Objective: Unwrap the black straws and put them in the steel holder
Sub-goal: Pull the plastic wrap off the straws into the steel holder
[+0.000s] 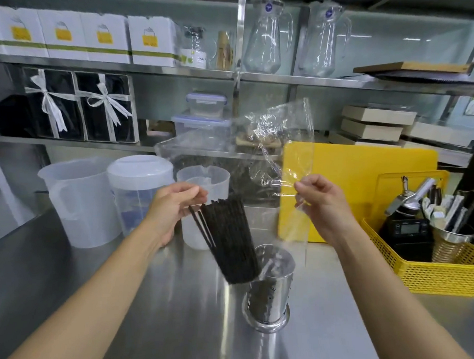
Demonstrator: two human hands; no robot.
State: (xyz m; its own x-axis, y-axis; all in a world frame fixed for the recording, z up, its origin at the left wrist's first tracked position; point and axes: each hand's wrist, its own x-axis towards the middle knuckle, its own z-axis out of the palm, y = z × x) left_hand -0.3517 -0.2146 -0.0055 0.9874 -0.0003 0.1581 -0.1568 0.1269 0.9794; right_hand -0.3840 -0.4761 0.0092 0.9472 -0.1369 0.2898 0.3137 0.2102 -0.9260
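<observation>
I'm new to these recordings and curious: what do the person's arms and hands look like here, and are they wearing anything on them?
Both arms are bare as far up as the picture shows, with no sleeves in view. The left hand and right hand wear no gloves, and I can see no rings, watch or wristbands on them. No cables, markings or sensors are attached to either arm.

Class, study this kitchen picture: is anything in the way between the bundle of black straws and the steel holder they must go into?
Nothing solid does. The black straws, held in the left hand, hang tilted just left of the steel holder, whose mouth is open. The clear plastic wrapper, in the right hand, trails down near the holder's rim and could brush it.
</observation>
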